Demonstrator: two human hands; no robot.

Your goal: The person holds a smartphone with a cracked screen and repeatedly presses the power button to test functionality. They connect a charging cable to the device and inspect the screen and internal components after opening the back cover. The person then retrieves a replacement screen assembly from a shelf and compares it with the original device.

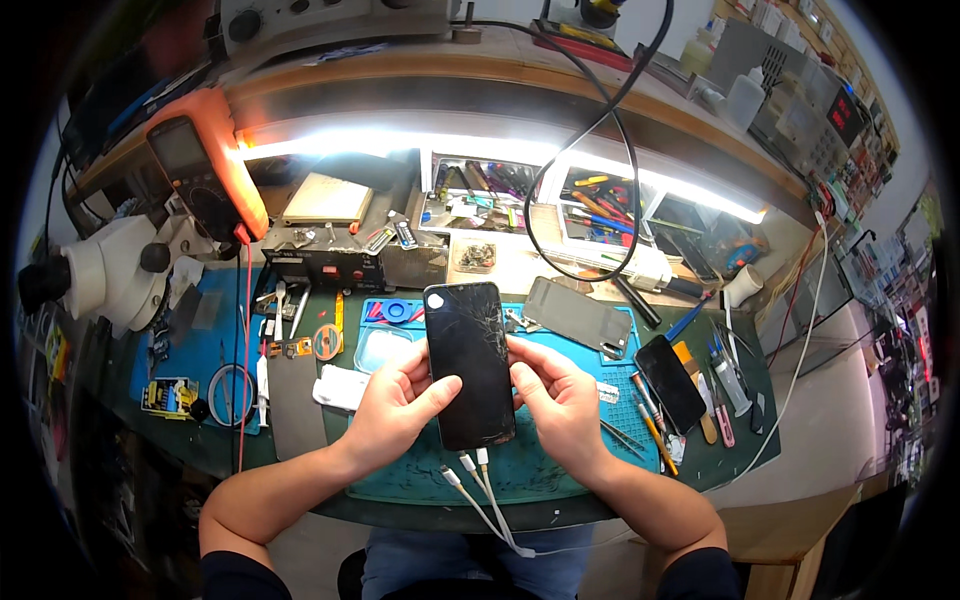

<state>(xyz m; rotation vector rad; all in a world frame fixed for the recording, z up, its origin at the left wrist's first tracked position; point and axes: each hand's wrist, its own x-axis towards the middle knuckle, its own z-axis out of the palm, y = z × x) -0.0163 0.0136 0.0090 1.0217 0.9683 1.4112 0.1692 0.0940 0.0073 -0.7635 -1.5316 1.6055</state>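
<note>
Between both hands I hold up a black smartphone (466, 370) with a cracked screen, its screen toward me. Cracks run along its upper right and lower right edge, and a small white round spot shows in its top left corner. My left hand (405, 400) grips the left edge, thumb on the glass. Along the right edge my right hand (555, 395) is closed, thumb at the rim. Below the phone hangs a white multi-head charging cable (490, 500); one plug is at the phone's bottom edge, and I cannot tell if it is inserted.
A blue-green work mat (400, 480) lies under my hands. Another dark phone (670, 384) and a grey phone screen (578, 316) lie to the right, near tweezers, pens and a syringe (730, 380). An orange multimeter (205, 165) and a white microscope (110, 270) stand left.
</note>
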